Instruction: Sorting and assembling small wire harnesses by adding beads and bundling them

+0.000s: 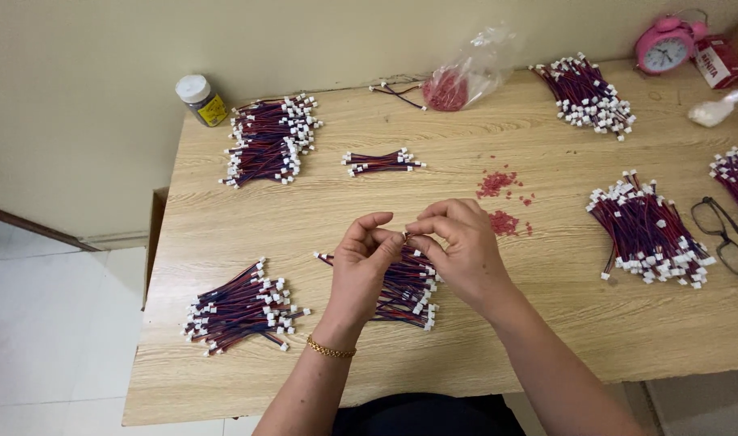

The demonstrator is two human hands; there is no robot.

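Where the two hands meet above the desk (546, 323), the left hand (367, 262) and the right hand (459, 246) each press thumb and forefinger together on one small piece (405, 236), too tiny to tell whether it is a connector end or a loose bit. The grip on both sides is a closed fingertip pinch, the other fingers curled clear.

Directly beneath the grip lies a bundle of red-and-blue wire leads (401, 289) with white plugs. Just beyond the right hand sit scattered red bits (502, 202). To the left and nearer the body lies another wire bundle (239, 309); further out on the left a larger stack (268, 139) beside a white-capped jar (200, 98). Out to the right lies a fanned bundle (647, 234), with spectacles (726, 238) past it. Far beyond, a clear bag of red pieces (464, 79) and a pink alarm clock (666, 44).

Judging from this, the work goes best with the piece held square between both pinches, pressure light and even, wrists steady over the bundle.
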